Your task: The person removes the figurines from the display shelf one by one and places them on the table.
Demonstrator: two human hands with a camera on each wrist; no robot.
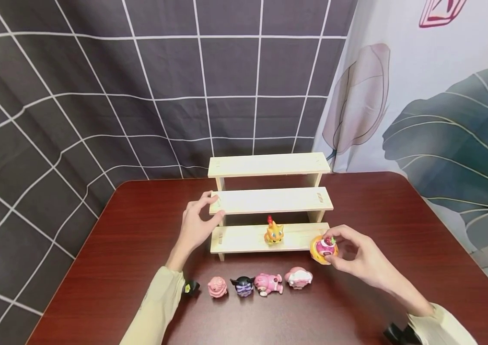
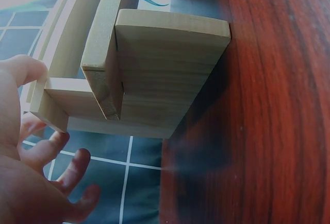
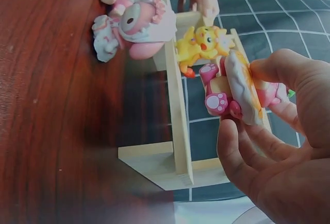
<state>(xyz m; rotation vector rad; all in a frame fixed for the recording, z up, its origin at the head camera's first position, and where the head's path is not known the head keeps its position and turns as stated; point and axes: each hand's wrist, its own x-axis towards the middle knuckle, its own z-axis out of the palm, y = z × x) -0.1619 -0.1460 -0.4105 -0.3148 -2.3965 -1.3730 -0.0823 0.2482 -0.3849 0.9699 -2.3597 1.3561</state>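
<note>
A three-tier wooden display shelf (image 1: 270, 200) stands on the table. My left hand (image 1: 196, 221) grips the left end of its middle tier, thumb at the front edge; in the left wrist view that hand (image 2: 31, 152) is around the board's end. Between thumb and fingers, my right hand (image 1: 362, 256) holds a pink toy figurine (image 1: 325, 246) with a yellow-and-white ring round it, by the bottom tier's right end. In the right wrist view the figurine's (image 3: 242, 90) pink feet show. A yellow toy figurine (image 1: 274, 233) with a red tip stands on the bottom tier.
In front of the shelf lie several figurines: a pink round one (image 1: 217, 287), a black-and-purple one (image 1: 243, 286), a pink one on its side (image 1: 268, 283) and a pink-and-white one (image 1: 298, 278). Behind the dark red table (image 1: 140, 249) hangs a grey grid curtain (image 1: 231, 67).
</note>
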